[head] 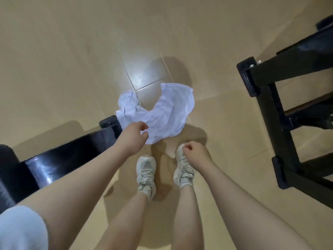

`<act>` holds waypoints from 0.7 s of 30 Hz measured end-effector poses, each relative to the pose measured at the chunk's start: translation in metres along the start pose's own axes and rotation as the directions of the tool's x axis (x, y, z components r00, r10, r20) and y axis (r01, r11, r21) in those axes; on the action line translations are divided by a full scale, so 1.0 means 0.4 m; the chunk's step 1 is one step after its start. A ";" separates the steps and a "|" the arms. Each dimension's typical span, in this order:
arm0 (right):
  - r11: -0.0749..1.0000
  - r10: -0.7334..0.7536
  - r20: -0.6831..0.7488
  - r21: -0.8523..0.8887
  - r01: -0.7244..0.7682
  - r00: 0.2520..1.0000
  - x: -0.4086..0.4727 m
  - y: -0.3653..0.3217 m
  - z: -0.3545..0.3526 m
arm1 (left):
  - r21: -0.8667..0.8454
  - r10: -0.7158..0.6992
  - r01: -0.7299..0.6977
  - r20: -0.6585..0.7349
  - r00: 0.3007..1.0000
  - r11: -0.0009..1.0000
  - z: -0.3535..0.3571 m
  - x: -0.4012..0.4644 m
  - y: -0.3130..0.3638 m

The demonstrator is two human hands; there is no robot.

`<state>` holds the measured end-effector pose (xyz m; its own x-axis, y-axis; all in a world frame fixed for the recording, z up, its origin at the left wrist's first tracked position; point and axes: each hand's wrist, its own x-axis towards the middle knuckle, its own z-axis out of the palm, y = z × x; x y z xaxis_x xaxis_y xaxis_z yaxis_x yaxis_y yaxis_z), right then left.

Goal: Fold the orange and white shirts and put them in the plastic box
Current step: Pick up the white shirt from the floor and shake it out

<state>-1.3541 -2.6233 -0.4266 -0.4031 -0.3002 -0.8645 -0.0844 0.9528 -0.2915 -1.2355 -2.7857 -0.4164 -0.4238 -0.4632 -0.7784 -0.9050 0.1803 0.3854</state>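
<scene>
A crumpled white shirt [162, 112] lies on the tiled floor just ahead of my feet. My left hand [134, 137] hangs over the shirt's near edge, thumb and curled fingers apart with white cloth showing between them; it does not grip the cloth. My right hand [195, 153] is curled into a loose fist above my right shoe and holds nothing. No orange shirt and no plastic box are in view.
A glossy black furniture piece [68, 156] stands at my left, its foot [109, 121] touching the shirt's left side. A black wooden frame with legs [270, 105] stands at the right. My two pale sneakers [146, 175] stand on the beige tiles [72, 60].
</scene>
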 end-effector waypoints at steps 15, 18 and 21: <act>0.479 -0.574 -0.056 -0.832 0.280 0.817 0.715 0.235 0.365 | -0.056 0.007 -0.019 -0.215 0.977 0.998 0.463 0.510 -0.387; 0.525 -0.520 0.014 -0.783 0.333 0.854 0.706 0.199 0.331 | -0.146 -0.021 0.007 -0.098 0.995 0.989 0.481 0.490 -0.407; 0.634 -0.582 0.027 -0.610 0.475 0.813 0.628 0.124 0.278 | -0.183 0.060 -0.065 -0.036 0.998 0.981 0.448 0.422 -0.365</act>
<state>-1.3582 -2.6566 -0.7038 -0.2536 -0.7997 -0.5441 -0.8007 0.4892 -0.3457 -1.1817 -2.7347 -0.6929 -0.4752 -0.4826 -0.7357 -0.8532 0.0486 0.5193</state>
